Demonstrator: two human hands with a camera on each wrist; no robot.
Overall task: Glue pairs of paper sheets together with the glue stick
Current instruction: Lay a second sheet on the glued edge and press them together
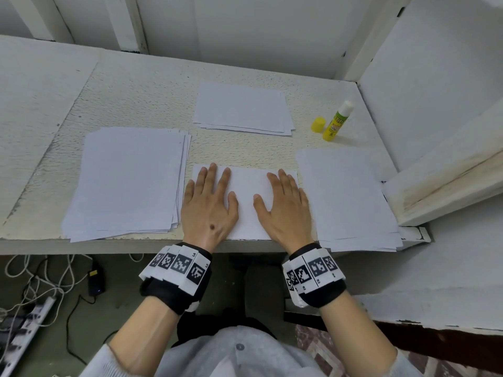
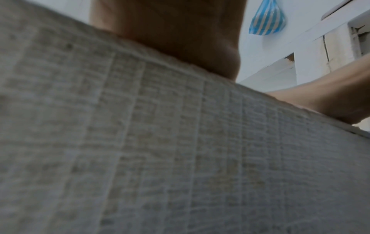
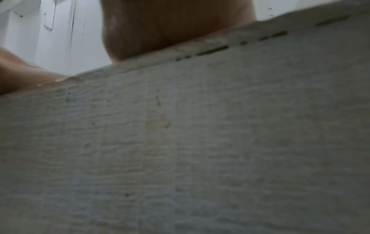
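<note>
Both my left hand [image 1: 208,206] and right hand [image 1: 283,205] lie flat, fingers straight, pressing the center sheet [image 1: 246,198] — the uncapped glue stick [image 1: 337,121] stands far-right, nearer my right hand.

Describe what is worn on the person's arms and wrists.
Each wrist carries a black fabric band wrapped with white tiles printed with black square fiducial markers: left wristband, right wristband. Pale grey sleeves are pushed up near the elbows. The left hand and right hand are bare.
</note>
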